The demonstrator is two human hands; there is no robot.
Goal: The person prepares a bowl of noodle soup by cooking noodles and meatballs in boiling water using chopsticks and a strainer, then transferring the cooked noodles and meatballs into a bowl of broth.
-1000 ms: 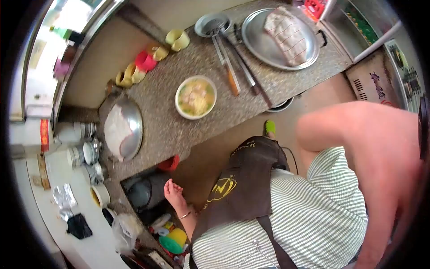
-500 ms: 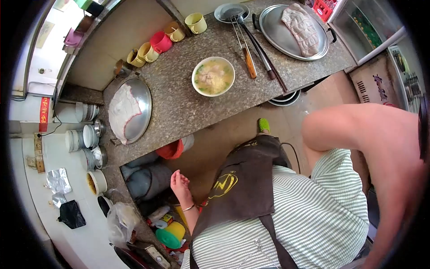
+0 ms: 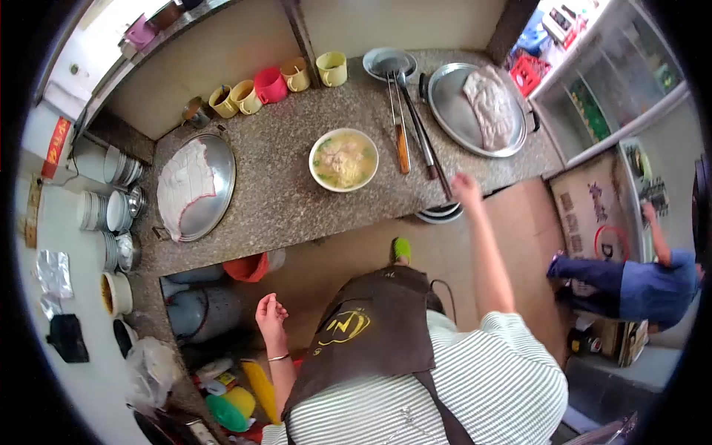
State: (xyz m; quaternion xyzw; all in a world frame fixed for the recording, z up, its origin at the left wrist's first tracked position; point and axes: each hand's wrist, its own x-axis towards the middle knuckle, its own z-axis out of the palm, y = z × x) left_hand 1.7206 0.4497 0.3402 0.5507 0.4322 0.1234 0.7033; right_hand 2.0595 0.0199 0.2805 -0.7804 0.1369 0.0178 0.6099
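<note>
A bowl of soup (image 3: 345, 160) with noodles, pale meat and green bits stands on the speckled stone counter (image 3: 274, 170). My left hand (image 3: 272, 311) hangs in the air before the counter, its fingers curled together and no object visible in them. Near the counter's front edge, my right hand (image 3: 467, 190) is close to the handle end of a long-handled strainer ladle (image 3: 424, 141); its fingers are smeared by motion, and I cannot tell whether it touches anything. A wooden-handled fork-like tool (image 3: 402, 148) lies alongside.
Round metal trays (image 3: 449, 111) with white cloths stand at both counter ends. Several mugs (image 3: 271, 85) line the back wall. Stacked plates (image 3: 93, 211) fill the left. A co-worker in blue (image 3: 656, 293) reaches toward a shelf at right. A red bucket (image 3: 246, 267) sits below the counter.
My right arm has swung from the far right to the counter edge near the ladle handle. My left hand stays curled. The view has shifted, and the co-worker now shows at right.
</note>
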